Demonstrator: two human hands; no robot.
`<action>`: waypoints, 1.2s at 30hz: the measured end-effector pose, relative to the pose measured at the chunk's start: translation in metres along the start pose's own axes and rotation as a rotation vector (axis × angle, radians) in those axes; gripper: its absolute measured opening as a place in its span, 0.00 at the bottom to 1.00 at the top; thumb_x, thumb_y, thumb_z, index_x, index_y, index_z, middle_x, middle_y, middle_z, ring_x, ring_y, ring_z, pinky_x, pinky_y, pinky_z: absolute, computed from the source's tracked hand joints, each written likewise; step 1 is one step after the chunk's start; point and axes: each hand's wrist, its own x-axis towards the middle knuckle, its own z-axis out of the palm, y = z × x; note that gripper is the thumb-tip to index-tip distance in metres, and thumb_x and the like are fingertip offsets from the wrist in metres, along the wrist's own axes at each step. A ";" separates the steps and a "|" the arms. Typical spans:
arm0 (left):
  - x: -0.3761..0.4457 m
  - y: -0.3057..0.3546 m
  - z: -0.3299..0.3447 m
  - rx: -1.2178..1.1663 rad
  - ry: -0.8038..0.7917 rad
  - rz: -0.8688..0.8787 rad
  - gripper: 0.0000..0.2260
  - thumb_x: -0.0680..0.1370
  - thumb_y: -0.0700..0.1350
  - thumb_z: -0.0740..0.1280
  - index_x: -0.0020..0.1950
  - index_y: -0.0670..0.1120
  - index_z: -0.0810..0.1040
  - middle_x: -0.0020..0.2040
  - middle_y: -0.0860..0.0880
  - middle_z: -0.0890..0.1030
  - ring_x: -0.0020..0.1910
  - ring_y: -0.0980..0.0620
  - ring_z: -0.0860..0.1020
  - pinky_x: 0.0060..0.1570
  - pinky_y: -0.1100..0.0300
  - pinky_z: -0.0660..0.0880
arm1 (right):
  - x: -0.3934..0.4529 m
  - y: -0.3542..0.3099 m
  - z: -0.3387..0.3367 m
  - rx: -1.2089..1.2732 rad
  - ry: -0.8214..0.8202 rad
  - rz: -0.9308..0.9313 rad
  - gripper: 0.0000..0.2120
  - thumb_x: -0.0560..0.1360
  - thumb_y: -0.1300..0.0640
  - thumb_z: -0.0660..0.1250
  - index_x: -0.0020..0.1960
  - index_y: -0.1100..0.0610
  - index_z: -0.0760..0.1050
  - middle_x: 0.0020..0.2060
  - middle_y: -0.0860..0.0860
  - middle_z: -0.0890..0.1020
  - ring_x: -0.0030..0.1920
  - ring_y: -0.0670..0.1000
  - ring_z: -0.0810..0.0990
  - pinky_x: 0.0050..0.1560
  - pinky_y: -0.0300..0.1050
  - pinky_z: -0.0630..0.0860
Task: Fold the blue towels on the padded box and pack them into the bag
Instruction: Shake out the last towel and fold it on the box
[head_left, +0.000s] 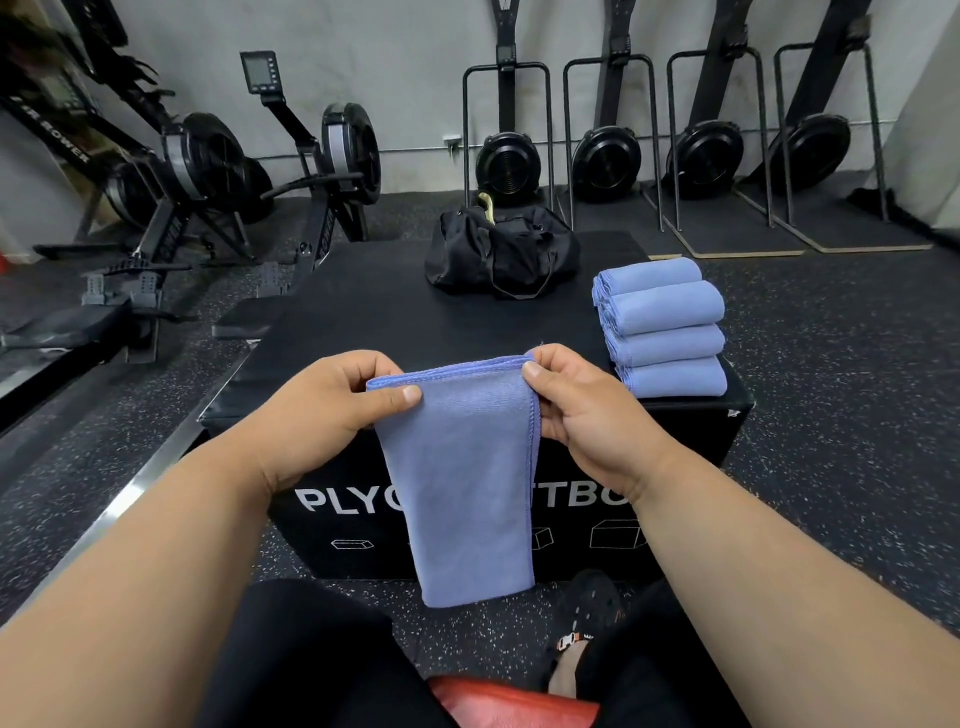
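Currently, at inspection, one blue towel was held in the air in front of the padded box, already doubled lengthwise into a narrow strip; its top edge was pinched at both corners and the rest hung free below, covering part of the lettering on the box face. The left hand gripped the left corner with thumb over curled fingers; the right hand gripped the right corner likewise, thumb on the near side. Four folded towels lay in an overlapping row on the right part of the box top, the nearest one close to the front edge. The black bag sat at the far side of the box, well apart from the hands; whether its mouth stood open could not be told.

Risks noted, as judgement only: the hanging layers were held at the top alone, so a slackened thumb could let them slip apart and spoil the fold; the free lower end hung near the floor, and lowering the hands could drag it on the speckled rubber; laying the strip down carelessly could nudge the nearest folded towel off the front edge; reaching across to the bag could disturb the row; a soft bag may collapse while being loaded, crumpling the towels.
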 end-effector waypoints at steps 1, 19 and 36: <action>0.000 0.000 -0.001 0.004 -0.016 0.008 0.08 0.77 0.50 0.78 0.43 0.49 0.82 0.41 0.54 0.83 0.40 0.56 0.78 0.51 0.53 0.73 | 0.000 -0.001 0.001 0.002 -0.012 -0.010 0.06 0.87 0.55 0.62 0.57 0.55 0.77 0.50 0.52 0.84 0.51 0.50 0.82 0.55 0.49 0.79; 0.013 0.050 0.027 0.288 0.134 0.186 0.07 0.82 0.52 0.70 0.46 0.52 0.83 0.42 0.52 0.84 0.38 0.60 0.77 0.42 0.59 0.75 | -0.014 -0.003 0.011 -0.054 -0.019 -0.053 0.11 0.85 0.56 0.66 0.65 0.60 0.74 0.45 0.50 0.86 0.44 0.46 0.83 0.47 0.41 0.79; 0.020 0.114 -0.033 0.467 0.479 0.265 0.09 0.82 0.54 0.70 0.47 0.51 0.83 0.44 0.48 0.84 0.41 0.50 0.80 0.44 0.52 0.77 | -0.013 0.057 0.003 -0.329 -0.016 0.013 0.10 0.77 0.62 0.76 0.56 0.56 0.81 0.43 0.59 0.85 0.40 0.49 0.78 0.47 0.49 0.80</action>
